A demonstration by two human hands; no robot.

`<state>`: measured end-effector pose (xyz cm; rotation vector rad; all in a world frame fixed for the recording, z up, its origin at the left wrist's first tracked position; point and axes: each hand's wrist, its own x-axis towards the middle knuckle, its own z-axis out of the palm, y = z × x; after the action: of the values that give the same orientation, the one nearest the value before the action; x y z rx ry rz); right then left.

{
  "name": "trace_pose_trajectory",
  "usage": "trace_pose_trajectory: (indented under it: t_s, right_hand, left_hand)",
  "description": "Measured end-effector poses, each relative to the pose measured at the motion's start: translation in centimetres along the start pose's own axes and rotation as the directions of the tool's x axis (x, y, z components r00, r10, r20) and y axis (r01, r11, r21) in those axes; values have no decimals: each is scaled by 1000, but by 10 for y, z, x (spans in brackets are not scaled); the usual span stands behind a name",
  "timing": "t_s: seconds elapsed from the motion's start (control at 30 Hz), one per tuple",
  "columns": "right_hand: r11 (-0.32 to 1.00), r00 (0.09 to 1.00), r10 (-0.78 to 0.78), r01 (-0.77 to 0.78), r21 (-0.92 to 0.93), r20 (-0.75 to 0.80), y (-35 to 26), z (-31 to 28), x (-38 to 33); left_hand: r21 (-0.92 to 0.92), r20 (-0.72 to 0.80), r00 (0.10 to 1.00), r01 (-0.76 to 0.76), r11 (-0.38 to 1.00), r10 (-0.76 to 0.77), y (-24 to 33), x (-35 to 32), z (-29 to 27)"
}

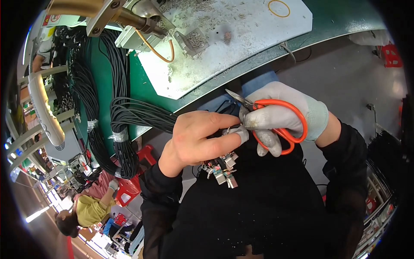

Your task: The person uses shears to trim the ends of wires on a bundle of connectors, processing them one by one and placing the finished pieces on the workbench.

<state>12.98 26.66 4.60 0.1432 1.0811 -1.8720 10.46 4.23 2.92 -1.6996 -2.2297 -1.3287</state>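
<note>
My left hand (198, 138) is bare apart from a whitish cover on one fingertip. Its fingers are closed around a bundle of black cables (144, 114) that comes in from the left. Below that hand hang several small metal connectors (221, 176) with bits of coloured wire. My right hand (290, 94), in a white glove with greyed fingertips, grips orange-handled scissors (304, 123). Their pointed blades stick out up and left, just above the left fingers. The fingertips of both hands meet at the cables, and what lies between them is hidden.
A green table (140, 84) carries a white board (258, 32) strewn with small metal scraps and an orange rubber band (279, 8). A machine (144, 23) stands over the board. Long black cable coils (88, 86) hang over the table's left side. Further left sits a person in yellow (91, 210).
</note>
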Motion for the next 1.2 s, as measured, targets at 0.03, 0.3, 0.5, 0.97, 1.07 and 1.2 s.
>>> trace_pose_trajectory:
  t_s: [0.03, 0.3, 0.5, 0.97, 1.07, 1.2]
  right_hand:
    - [1000, 1000, -3, 3, 6, 1, -2, 2, -1]
    - [-149, 442, -819, 451, -880, 365, 9, 1, 16]
    - [-101, 404, -897, 209, -973, 180, 6, 9, 22]
    - [-357, 490, -822, -47, -933, 290, 0, 16, 13]
    - [251, 696, -718, 226, -941, -24, 0, 20, 12]
    - [507, 697, -709, 393, -767, -111, 9, 24, 15]
  left_hand:
    - [-37, 29, 1000, 7, 999, -6, 0, 1, 0]
    - [-879, 178, 592, 455, 143, -786, 19, 6, 0]
    - [-832, 183, 485, 539, 128, -855, 19, 16, -12]
    - [-599, -281, 433, 618, 509, -856, 24, 20, 3]
    - [-528, -405, 500, 556, 642, -765, 21, 16, 14]
    - [-221, -526, 701, 435, 873, -482, 16, 11, 15]
